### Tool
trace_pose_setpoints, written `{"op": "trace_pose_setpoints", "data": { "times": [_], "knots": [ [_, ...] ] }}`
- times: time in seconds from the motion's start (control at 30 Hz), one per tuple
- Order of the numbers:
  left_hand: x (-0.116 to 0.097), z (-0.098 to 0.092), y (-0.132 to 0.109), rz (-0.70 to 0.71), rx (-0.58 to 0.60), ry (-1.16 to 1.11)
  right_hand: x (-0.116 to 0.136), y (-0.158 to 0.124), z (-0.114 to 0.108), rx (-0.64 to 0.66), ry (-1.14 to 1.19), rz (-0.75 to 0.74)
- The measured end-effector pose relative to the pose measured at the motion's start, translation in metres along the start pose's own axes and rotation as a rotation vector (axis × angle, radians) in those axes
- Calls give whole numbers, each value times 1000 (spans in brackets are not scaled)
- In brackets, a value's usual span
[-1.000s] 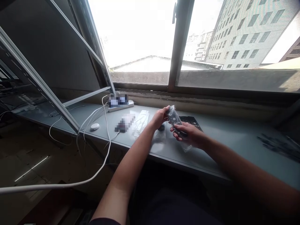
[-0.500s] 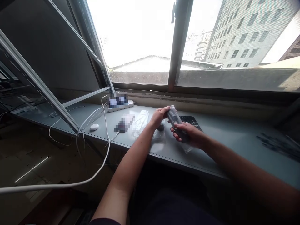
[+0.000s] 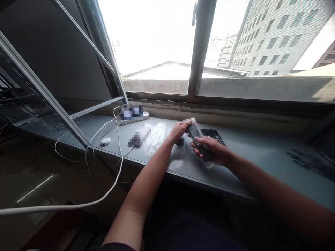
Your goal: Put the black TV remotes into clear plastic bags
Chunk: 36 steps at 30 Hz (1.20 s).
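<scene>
A dark, long item in a clear plastic bag (image 3: 194,128) is held over the desk (image 3: 256,153), its far end pinched by the left-hand grip (image 3: 179,131), its near part wrapped by the right-hand grip (image 3: 212,148); a black button-covered panel (image 3: 215,134) is partly hidden behind, white wrapping (image 3: 158,134) seen to the left

The head camera looks from above and behind the grip of the left hand (image 3: 179,132) and right hand (image 3: 212,148), facing forward and down past the forearms, near enough for these to loom large; its wide view reaches the window (image 3: 201,45) beyond the grip.
</scene>
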<state>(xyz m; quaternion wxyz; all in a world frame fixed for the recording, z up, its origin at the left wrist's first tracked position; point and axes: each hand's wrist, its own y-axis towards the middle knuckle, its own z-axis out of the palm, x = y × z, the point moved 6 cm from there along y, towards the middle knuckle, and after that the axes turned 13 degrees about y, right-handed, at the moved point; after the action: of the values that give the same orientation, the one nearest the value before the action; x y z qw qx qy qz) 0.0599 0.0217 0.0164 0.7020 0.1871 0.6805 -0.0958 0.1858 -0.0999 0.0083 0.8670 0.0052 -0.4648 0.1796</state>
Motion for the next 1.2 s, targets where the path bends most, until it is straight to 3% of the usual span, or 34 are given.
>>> {"op": "trace_pose_setpoints", "data": {
  "times": [0.47, 0.73, 1.0, 1.2],
  "knots": [
    [5, 0, 10, 171, 94, 207, 4, -1, 1, 5, 0, -34],
    [5, -16, 15, 205, -99, 176, 2, 3, -5, -15, 22, -23],
    [10, -4, 14, 135, 64, 246, 2, 1, -4, -16, 60, -20],
    [5, -8, 13, 223, -1, 229, 1, 1, -5, -26, 28, 13]
  ]
}}
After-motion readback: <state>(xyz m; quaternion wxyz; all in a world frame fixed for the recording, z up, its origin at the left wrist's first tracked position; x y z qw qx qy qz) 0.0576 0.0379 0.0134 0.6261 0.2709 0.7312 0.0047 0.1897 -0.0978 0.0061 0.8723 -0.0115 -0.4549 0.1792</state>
